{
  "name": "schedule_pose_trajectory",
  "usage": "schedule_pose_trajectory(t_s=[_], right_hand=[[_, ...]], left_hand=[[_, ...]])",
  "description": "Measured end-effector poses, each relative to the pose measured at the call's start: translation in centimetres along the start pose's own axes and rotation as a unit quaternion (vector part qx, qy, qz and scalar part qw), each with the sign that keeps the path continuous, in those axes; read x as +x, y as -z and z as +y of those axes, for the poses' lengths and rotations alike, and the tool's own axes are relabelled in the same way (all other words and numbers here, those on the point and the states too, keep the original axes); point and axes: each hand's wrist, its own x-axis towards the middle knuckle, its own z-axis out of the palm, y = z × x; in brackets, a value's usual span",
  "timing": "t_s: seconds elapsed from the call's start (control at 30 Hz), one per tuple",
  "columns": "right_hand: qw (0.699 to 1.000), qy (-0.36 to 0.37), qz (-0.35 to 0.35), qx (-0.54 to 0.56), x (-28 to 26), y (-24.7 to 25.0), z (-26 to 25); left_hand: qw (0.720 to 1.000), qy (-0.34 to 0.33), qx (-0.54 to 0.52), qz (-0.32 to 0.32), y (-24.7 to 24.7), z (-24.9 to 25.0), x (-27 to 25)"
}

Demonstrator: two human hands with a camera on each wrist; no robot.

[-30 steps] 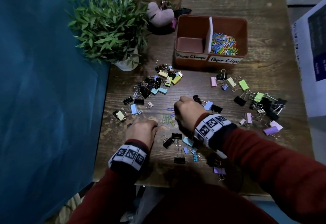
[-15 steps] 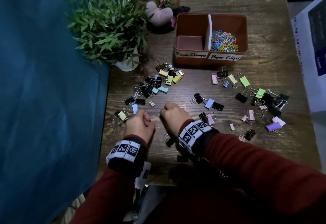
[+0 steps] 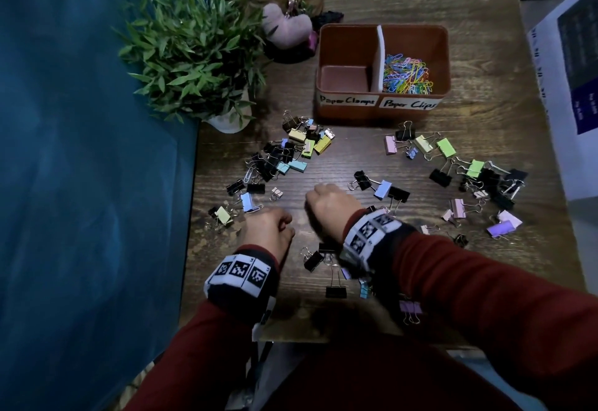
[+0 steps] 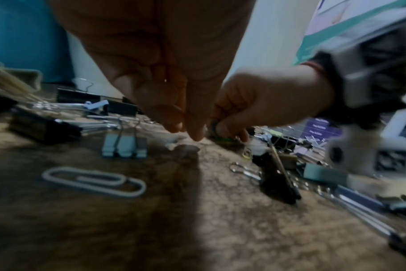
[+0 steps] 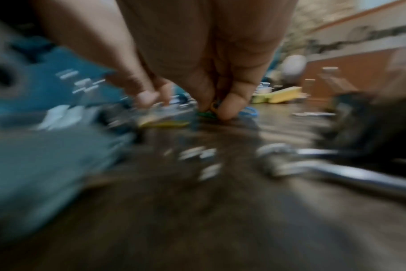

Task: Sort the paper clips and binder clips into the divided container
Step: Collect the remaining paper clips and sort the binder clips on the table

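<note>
While our right hand [image 3: 326, 205] pinches a few coloured paper clips [image 5: 209, 111] against the table | left hand [image 3: 270, 229] curled beside it, contents unclear | lift straight up, pinch tight | box [image 3: 382, 109] sits well beyond our grip, clips go right of divider.

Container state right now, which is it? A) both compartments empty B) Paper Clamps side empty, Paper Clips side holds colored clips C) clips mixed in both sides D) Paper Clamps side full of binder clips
B: in the head view the container has a bare left compartment labelled Paper Clamps, and colored paper clips piled in the right one labelled Paper Clips.
</note>
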Motion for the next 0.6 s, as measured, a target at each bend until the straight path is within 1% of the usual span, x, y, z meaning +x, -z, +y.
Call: schedule_pose_trajectory(t_s=[0.07,0.1,0.13,0.2,0.27,0.33,0.43,0.47,0.57,0.6], right_hand=[[0.995,-0.073,-0.002,0.068,0.6,1.4,1.3],[0.986,-0.122,-0.007,0.113,0.7,2.1,1.9],[0.973,-0.166,0.006,0.162,0.8,2.8,2.5],[0.938,-0.236,0.063,0.245,0.5,3.9,3.6],[0.893,-0.279,0.119,0.331,-0.3,4.8,4.4],[0.858,-0.296,0.148,0.393,-1.0,5.6,5.1],[0.820,-0.304,0.172,0.454,-1.7,6.4,6.0],[0.801,-0.305,0.183,0.481,-1.9,6.5,6.4],[0.728,-0.311,0.220,0.570,-2.7,7.0,7.6],[0.709,-0.317,0.226,0.588,-3.1,7.2,8.0]], left_hand=[[1.000,-0.021,0.007,-0.021,-0.2,0.5,0.1],[0.999,-0.033,0.011,-0.034,-0.4,0.7,0.2],[0.998,-0.045,0.014,-0.046,-0.6,1.1,0.2],[0.995,-0.066,0.019,-0.073,-0.9,1.9,0.2],[0.992,-0.085,0.019,-0.095,-1.1,2.7,0.3],[0.988,-0.105,0.032,-0.109,-1.2,3.6,0.7],[0.983,-0.132,0.055,-0.117,-1.1,4.8,1.2],[0.982,-0.134,0.061,-0.120,-1.1,5.1,1.2],[0.982,-0.110,0.087,-0.129,-1.4,5.4,0.6],[0.981,-0.108,0.101,-0.125,-1.5,5.4,0.3]])
